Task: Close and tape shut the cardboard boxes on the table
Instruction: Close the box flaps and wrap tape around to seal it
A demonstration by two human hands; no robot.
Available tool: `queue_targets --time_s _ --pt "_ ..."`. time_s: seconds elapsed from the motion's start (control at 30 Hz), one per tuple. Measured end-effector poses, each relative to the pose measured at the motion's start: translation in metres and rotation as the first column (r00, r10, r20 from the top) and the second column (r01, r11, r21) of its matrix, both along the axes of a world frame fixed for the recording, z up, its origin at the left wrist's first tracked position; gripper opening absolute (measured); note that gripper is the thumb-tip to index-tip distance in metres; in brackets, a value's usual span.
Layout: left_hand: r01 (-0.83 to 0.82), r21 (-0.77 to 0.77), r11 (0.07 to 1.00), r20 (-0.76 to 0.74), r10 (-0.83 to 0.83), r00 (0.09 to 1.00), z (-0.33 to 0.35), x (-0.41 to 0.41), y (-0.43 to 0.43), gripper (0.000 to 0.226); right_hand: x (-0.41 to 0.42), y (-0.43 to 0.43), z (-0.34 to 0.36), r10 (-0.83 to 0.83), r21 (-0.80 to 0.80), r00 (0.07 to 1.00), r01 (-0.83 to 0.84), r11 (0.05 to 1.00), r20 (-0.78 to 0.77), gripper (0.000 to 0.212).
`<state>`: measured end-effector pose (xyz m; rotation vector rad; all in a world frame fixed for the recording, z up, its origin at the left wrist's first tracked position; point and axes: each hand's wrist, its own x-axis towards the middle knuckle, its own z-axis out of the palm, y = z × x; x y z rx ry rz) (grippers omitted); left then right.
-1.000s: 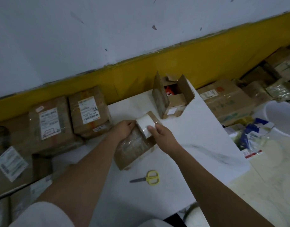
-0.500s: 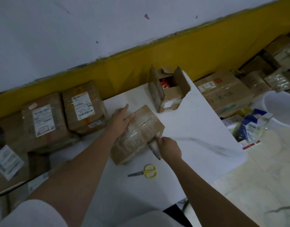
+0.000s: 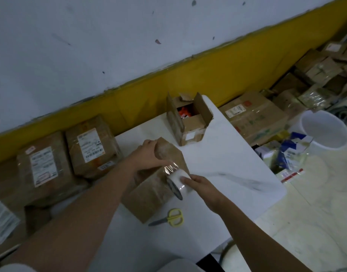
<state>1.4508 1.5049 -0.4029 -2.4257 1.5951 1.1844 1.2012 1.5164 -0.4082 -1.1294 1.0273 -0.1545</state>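
A closed brown cardboard box (image 3: 149, 195) wrapped in clear tape lies tilted on the white table (image 3: 217, 165). My left hand (image 3: 149, 152) grips its far upper end. My right hand (image 3: 200, 185) holds a roll of clear tape (image 3: 177, 180) against the box's right side, with a wrinkled strip of tape running from the roll onto the box top. A second small cardboard box (image 3: 188, 122) stands open at the table's far edge, flaps up, with something orange inside.
Yellow-handled scissors (image 3: 171, 217) lie on the table just in front of the box. Labelled, taped parcels (image 3: 90, 148) are stacked to the left. More cartons (image 3: 253, 114), a white bucket (image 3: 323, 132) and blue-white packets (image 3: 290, 152) sit on the floor to the right.
My right hand has come up from the box's lower right side with the tape roll onto its top edge. My left hand shifted from flat on the box to gripping its far end.
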Motion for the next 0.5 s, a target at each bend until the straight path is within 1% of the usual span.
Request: queue_targets --time_s 0.03,0.07,0.1,0.13,0.17,0.2,0.23,0.3,0.33,0.4,0.47,0.5 --pt "-0.029 0.046 0.999 -0.095 0.033 0.995 -0.004 0.005 -0.003 0.115 0.002 -0.001 0.006 -0.012 -0.001 1.000 0.012 1.000 0.024 0.028" --pt "-0.058 0.073 0.996 -0.133 0.067 0.989 -0.008 0.009 -0.003 0.106 0.005 -0.003 0.011 -0.025 -0.013 0.999 0.025 1.000 0.037 0.026" --pt "-0.094 0.073 0.993 -0.150 0.104 0.983 -0.011 0.011 -0.001 0.092 0.011 -0.005 0.013 -0.029 -0.035 0.999 0.030 0.999 0.039 0.027" --pt "-0.135 0.057 0.989 -0.180 0.143 0.973 -0.011 0.013 0.002 0.073 0.017 -0.007 0.014 -0.023 -0.068 0.999 0.025 0.997 0.031 0.030" --pt "-0.184 0.031 0.982 -0.250 0.186 0.950 -0.009 0.014 0.004 0.057 0.025 -0.008 0.015 -0.017 -0.096 0.999 0.019 0.995 0.030 0.032" --pt "-0.225 -0.022 0.974 -0.307 0.208 0.929 -0.009 0.017 0.005 0.053 0.034 -0.010 0.013 -0.012 -0.119 0.999 0.015 0.993 0.032 0.033" --pt "-0.250 -0.092 0.964 -0.318 0.209 0.925 -0.009 0.021 0.005 0.052 0.044 -0.011 0.012 -0.005 -0.141 0.999 0.010 0.990 0.034 0.032" --pt "-0.272 -0.184 0.944 -0.236 0.227 0.945 -0.015 0.029 0.004 0.046 0.065 -0.014 0.010 0.020 -0.184 1.000 -0.016 0.983 0.017 0.035" --pt "-0.276 -0.196 0.941 -0.192 0.239 0.952 -0.020 0.031 0.003 0.043 0.075 -0.015 0.008 0.028 -0.205 1.000 -0.028 0.978 -0.005 0.038" --pt "-0.298 -0.142 0.944 -0.162 0.275 0.948 -0.035 0.033 0.004 0.039 0.091 -0.017 0.000 0.028 -0.257 0.996 -0.048 0.965 -0.080 0.039" --pt "-0.327 -0.043 0.944 -0.142 0.318 0.937 -0.050 0.034 0.008 0.040 0.104 -0.019 -0.003 0.045 -0.333 0.980 -0.109 0.937 -0.192 0.040" --pt "-0.349 -0.018 0.937 -0.127 0.344 0.930 -0.057 0.035 0.010 0.040 0.109 -0.022 -0.002 0.059 -0.353 0.971 -0.140 0.925 -0.231 0.041"
